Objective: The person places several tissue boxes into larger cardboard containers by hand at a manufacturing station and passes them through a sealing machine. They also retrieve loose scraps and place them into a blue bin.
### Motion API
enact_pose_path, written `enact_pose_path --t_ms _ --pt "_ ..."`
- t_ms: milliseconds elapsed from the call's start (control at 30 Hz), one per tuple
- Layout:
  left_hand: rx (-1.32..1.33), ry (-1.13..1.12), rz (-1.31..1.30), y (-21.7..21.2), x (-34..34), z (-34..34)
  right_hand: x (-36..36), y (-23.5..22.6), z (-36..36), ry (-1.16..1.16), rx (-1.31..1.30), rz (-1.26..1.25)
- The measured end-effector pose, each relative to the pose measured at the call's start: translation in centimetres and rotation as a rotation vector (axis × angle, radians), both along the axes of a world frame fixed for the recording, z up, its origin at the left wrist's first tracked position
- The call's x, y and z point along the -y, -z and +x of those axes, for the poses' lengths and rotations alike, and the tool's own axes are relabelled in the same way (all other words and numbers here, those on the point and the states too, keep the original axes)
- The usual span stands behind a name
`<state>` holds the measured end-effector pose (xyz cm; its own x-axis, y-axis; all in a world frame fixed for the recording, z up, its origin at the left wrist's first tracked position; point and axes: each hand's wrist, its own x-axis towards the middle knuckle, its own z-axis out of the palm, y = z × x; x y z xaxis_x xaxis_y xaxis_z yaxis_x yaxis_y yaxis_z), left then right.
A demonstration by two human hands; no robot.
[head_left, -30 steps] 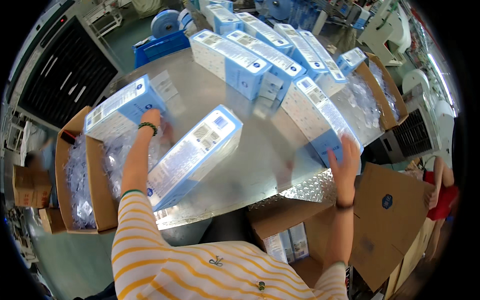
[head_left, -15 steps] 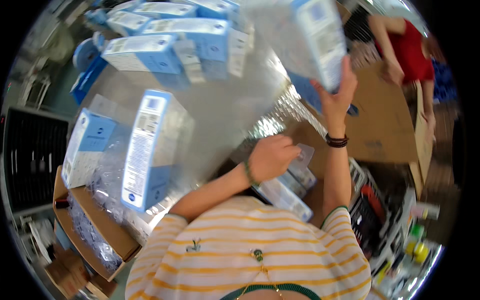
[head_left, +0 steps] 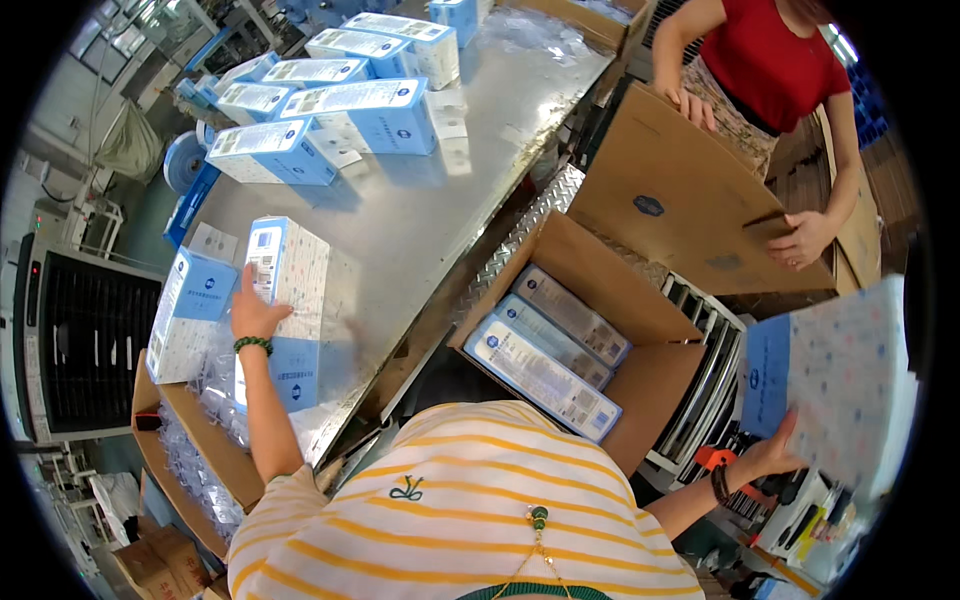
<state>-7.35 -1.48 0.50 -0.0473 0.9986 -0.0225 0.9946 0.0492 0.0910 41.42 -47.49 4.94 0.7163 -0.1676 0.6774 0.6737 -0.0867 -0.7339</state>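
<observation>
My left hand point(head_left: 258, 312) rests with fingers and thumb spread on a blue-and-white carton point(head_left: 296, 345) on the metal table's near end. A similar carton point(head_left: 190, 315) stands just left of it. Out at the far right, my right hand point(head_left: 768, 458) grips the lower edge of another blue-and-white carton point(head_left: 850, 385), held up and tilted; its right part runs to the picture's dark rim. In front of me, an open brown cardboard box point(head_left: 650, 400) holds several cartons point(head_left: 545, 375) lying side by side at its left, with room at its right.
Several more cartons point(head_left: 365, 115) stand on the far part of the metal table point(head_left: 400, 215). A box of clear plastic pieces point(head_left: 195, 470) sits at the lower left. At the upper right, a co-worker in red point(head_left: 785, 60) holds a large cardboard sheet point(head_left: 660, 195). A roller conveyor point(head_left: 690, 300) runs beside the open box.
My right hand has swung down and right with its carton, away from above the table. My left hand has left the open box and reached the carton on the table. The co-worker's cardboard has been raised.
</observation>
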Motion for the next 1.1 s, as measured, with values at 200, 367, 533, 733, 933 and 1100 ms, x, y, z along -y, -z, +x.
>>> enact_pose_path --t_ms 200,367,533,733,933,1100 --pt "0.339 0.483 0.710 -7.5 5.0 9.8 -5.6 0.6 0.6 0.421 0.099 -0.226" --pt "1.069 1.029 0.276 -9.0 7.5 21.5 -3.8 0.6 0.6 0.188 0.154 0.064" --pt "0.838 1.702 -0.109 -2.8 10.0 31.2 -1.3 -1.7 -1.1 -0.024 0.102 0.437" --pt "0.565 1.851 -0.963 15.7 16.9 36.0 -5.5 10.4 -4.2 -0.927 -0.200 0.075" --pt "-0.021 1.811 -0.758 8.6 17.2 35.2 -15.3 14.8 -4.0 -0.430 0.177 -1.282" --pt "0.011 1.331 -0.266 13.9 11.6 33.8 -11.6 21.6 -5.4 -0.324 0.036 -1.431"
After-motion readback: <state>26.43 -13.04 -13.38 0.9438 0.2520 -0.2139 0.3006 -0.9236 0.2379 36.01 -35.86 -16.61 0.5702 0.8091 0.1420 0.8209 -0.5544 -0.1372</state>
